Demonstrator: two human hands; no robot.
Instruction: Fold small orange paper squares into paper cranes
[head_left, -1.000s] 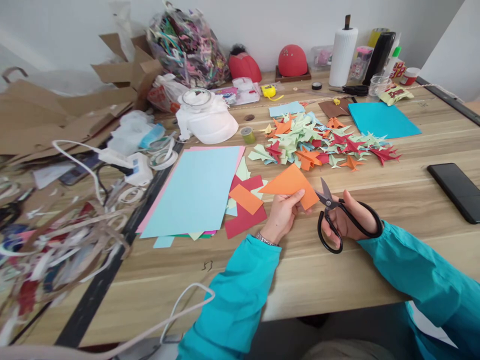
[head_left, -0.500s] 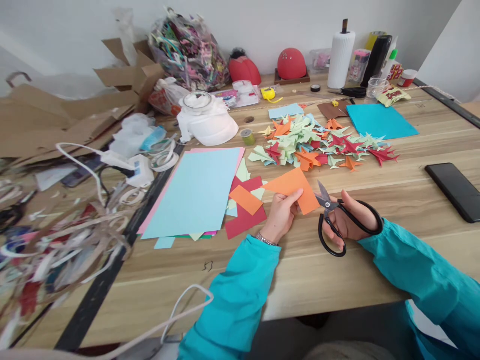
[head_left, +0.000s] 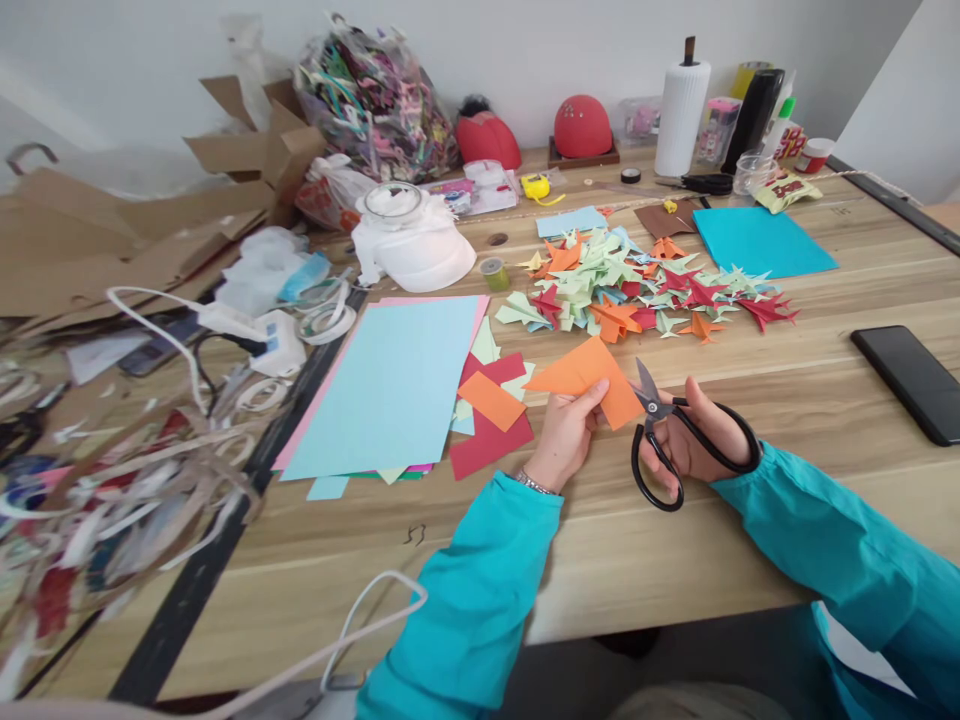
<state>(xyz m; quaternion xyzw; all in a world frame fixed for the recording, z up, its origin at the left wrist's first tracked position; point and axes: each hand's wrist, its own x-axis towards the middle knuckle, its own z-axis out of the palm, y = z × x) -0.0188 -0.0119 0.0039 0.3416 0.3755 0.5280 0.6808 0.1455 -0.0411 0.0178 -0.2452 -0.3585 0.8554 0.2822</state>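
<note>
Between the thumb and fingers of my left hand (head_left: pixel 566 432) is a piece of orange paper (head_left: pixel 581 368) with a folded, pointed left end. My right hand (head_left: pixel 690 435) has its fingers through the black handles of a pair of scissors (head_left: pixel 654 408). The blades stand apart, at the right edge of the orange paper. Left of my left hand lies an orange paper rectangle (head_left: pixel 492 400) on red paper (head_left: pixel 491 446) and pale green scraps. Beyond my hands is a heap of small folded paper shapes (head_left: pixel 607 275) in green, orange, red and blue.
A stack of light blue and pink sheets (head_left: pixel 390 385) lies to the left, beside tangled ribbons (head_left: pixel 165 490) and a white power strip (head_left: pixel 277 343). To the right rests a black phone (head_left: pixel 911 383). Turquoise paper (head_left: pixel 763 242) and a white bottle (head_left: pixel 682 120) are farther back.
My right hand has shifted slightly left with the scissors, bringing the blades closer to the orange paper's edge. The left hand keeps its hold, nearly still.
</note>
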